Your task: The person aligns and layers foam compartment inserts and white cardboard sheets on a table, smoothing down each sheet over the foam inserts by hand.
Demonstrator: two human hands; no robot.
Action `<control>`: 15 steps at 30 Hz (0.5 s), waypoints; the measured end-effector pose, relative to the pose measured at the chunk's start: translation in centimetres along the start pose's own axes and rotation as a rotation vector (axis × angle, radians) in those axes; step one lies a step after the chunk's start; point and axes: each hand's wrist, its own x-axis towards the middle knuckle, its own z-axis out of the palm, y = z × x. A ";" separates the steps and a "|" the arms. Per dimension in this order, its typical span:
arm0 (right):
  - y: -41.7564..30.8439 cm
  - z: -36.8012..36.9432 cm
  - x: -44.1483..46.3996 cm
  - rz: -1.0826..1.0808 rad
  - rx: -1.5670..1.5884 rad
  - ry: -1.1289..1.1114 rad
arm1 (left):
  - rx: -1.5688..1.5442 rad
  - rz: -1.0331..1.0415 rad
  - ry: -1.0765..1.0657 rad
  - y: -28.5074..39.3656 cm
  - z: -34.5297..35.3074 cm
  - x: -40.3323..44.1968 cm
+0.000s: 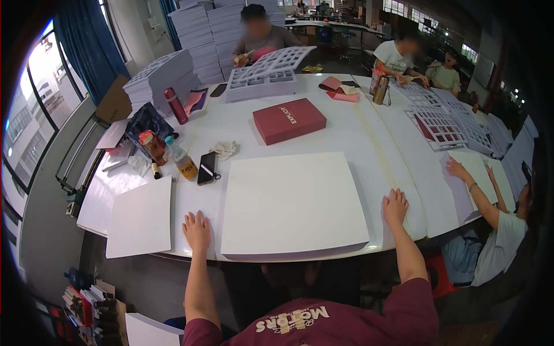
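A large white flat box or board (291,205) lies in front of me at the table's front edge, its thin side facing me. My left hand (197,230) rests flat on the table just left of it, fingers stretched out and holding nothing. To its right, my right hand (395,206) lies on the table, fingers extended, apart from the box and holding nothing. Left of my left hand is a white sheet of board (140,218), which overhangs the front edge. Beyond the large box sits a red box (289,120) with white lettering.
A phone (206,168), a drink bottle (182,159), an orange-red bottle (152,146) and a crumpled cloth (224,150) stand or lie at the left. White compartment trays (261,85) are at the back. Co-workers sit around the table, one handling boards (486,176) at right.
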 end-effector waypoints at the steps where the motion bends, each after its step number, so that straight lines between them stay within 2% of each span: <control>1: 0.0 0.0 0.0 0.000 0.000 -0.002 | -0.001 -0.001 -0.001 0.0 0.0 0.0; 15: 0.0 -0.1 -0.1 -0.026 -0.025 -0.008 | -0.015 0.009 0.010 -0.1 0.0 -0.2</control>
